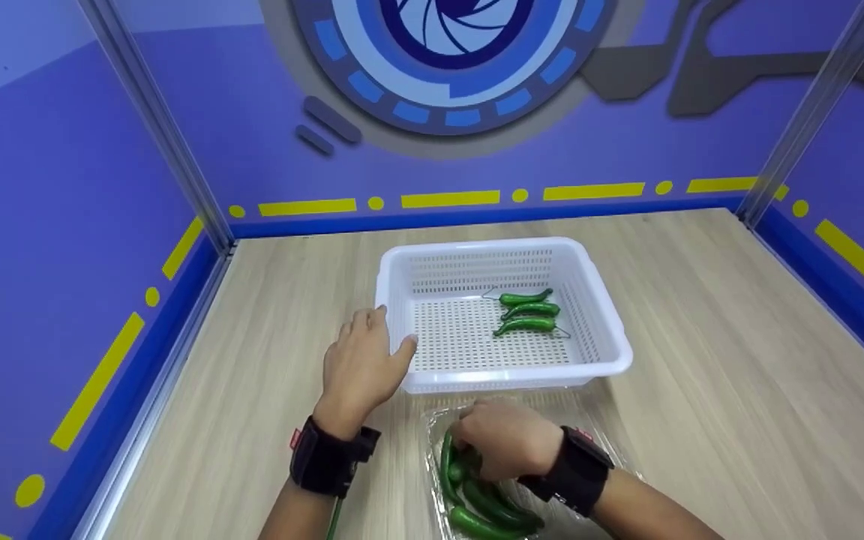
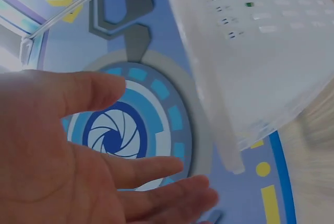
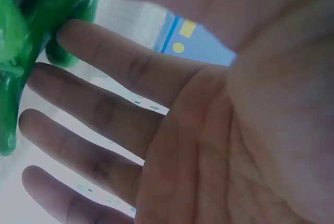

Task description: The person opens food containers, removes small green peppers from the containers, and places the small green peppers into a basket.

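Several green chili peppers (image 1: pixel 493 510) lie in a clear plastic tray (image 1: pixel 430 442) at the front of the table. My right hand (image 1: pixel 511 439) reaches down into this tray, fingertips at the peppers. In the right wrist view its fingers (image 3: pixel 99 104) are spread and only slightly bent, with green peppers (image 3: pixel 36 31) at their tips; the thumb's tip is out of frame. Beside the left rim of a white perforated basket (image 1: pixel 507 376) is my left hand (image 1: pixel 363 360). Its fingers and thumb are extended and hold nothing, as the left wrist view also shows.
Inside the basket, three green chili peppers (image 1: pixel 528 324) lie toward the right. The basket stands on a wooden table (image 1: pixel 289 300) just behind the tray. Blue printed panels (image 1: pixel 199 112) enclose the table at the back and sides.
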A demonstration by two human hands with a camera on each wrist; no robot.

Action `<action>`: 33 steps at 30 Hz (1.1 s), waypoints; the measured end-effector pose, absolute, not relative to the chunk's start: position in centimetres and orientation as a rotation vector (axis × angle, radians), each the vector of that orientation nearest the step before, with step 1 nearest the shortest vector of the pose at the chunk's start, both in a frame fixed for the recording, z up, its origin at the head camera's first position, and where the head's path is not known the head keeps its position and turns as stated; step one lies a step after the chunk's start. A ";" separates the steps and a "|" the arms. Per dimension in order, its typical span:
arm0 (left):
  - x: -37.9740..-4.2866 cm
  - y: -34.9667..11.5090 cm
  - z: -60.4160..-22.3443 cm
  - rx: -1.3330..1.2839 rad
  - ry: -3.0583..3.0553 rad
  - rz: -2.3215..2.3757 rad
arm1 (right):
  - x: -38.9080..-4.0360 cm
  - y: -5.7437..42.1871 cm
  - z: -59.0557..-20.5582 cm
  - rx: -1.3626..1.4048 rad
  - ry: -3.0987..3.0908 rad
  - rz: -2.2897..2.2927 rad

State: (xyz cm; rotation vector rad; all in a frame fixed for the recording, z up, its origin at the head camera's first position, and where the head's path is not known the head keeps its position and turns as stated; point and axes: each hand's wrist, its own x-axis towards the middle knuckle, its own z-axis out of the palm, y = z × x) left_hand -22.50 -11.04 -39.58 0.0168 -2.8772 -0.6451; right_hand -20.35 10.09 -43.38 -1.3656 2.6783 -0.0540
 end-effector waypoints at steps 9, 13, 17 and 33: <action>-23.0 -10.6 -40.8 -0.002 -2.952 -0.568 | -20.2 9.9 -43.7 -1.339 2.776 0.108; -23.2 -10.5 -41.1 -0.015 -2.971 -0.560 | -20.0 9.8 -44.0 -1.291 2.785 0.192; -23.2 -10.8 -41.5 -0.009 -2.993 -0.548 | -20.0 9.7 -44.0 -1.301 2.772 0.176; -23.6 -11.0 -42.0 -0.028 -3.033 -0.556 | -20.2 10.8 -42.1 -1.397 2.652 -0.091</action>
